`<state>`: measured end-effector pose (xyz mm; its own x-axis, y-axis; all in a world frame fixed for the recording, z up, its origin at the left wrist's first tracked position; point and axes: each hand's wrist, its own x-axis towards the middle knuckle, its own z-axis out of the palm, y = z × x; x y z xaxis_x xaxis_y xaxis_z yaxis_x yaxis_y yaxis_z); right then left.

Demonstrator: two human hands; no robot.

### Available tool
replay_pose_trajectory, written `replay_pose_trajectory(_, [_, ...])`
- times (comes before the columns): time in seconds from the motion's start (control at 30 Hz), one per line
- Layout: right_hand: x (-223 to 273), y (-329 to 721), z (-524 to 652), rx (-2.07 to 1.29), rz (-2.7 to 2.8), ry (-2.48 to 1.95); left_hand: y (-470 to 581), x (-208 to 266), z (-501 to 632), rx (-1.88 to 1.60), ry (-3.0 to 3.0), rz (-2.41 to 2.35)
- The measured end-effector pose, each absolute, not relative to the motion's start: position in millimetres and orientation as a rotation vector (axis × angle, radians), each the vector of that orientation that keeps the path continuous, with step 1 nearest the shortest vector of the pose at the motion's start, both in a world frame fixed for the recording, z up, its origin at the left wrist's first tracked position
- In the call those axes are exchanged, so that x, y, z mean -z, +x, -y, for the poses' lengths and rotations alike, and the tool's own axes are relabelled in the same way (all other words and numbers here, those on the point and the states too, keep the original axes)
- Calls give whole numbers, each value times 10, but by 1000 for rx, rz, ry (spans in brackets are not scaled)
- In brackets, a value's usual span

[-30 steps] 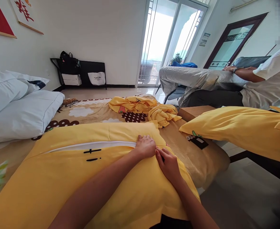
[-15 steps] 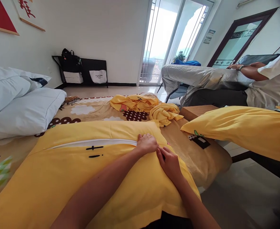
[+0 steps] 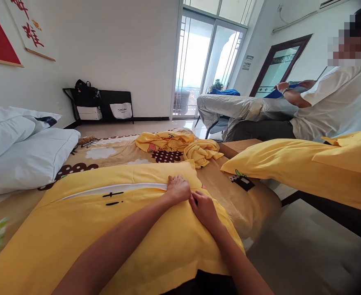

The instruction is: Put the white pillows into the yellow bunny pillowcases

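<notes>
While the left hand (image 3: 179, 189) curls closed on the yellow pillowcase (image 3: 78, 221), the right hand (image 3: 203, 207) pinches it just alongside.

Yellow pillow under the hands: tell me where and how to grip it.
The yellow pillow is probably best pinched by its far right corner, from the right: that corner looks thin and pointed, while bunched yellow cloth lies close beyond it.

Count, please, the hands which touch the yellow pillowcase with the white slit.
2. On the yellow pillowcase are the left hand, at the right end of the white slit, and the right hand, beside it, further right. No others seem hidden.
</notes>
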<state>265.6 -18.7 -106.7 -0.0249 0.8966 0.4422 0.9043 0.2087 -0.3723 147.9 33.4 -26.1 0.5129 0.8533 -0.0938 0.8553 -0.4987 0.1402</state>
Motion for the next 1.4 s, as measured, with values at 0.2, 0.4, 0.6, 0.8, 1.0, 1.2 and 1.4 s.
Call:
replay_pose_trajectory(0.2, [1068,2655,188,28,1941,-1709,1524,252,-225,45,2727,-1378])
replay_pose_trajectory(0.4, [1090,2641,203,62,1917,-1659,1485,138,-540,165,2584,-1308])
replay_pose_trajectory(0.6, [1091,2634,199,62,1919,-1683,1360,152,-766,149,2493,-1098])
replay_pose_trajectory(0.8, [1077,2627,201,61,1929,-1719,1334,180,-781,68,2468,-1094])
replay_pose_trajectory(1.0, [1074,2628,202,50,1939,-1716,1398,202,-698,36,2485,-1237])
replay_pose_trajectory(1.2, [1070,2625,200,63,1943,-1728,1496,174,-578,85,2451,-1430])
replay_pose_trajectory(1.4, [991,2584,197,121,1999,-1777,1520,115,-434,102,2434,-1516])
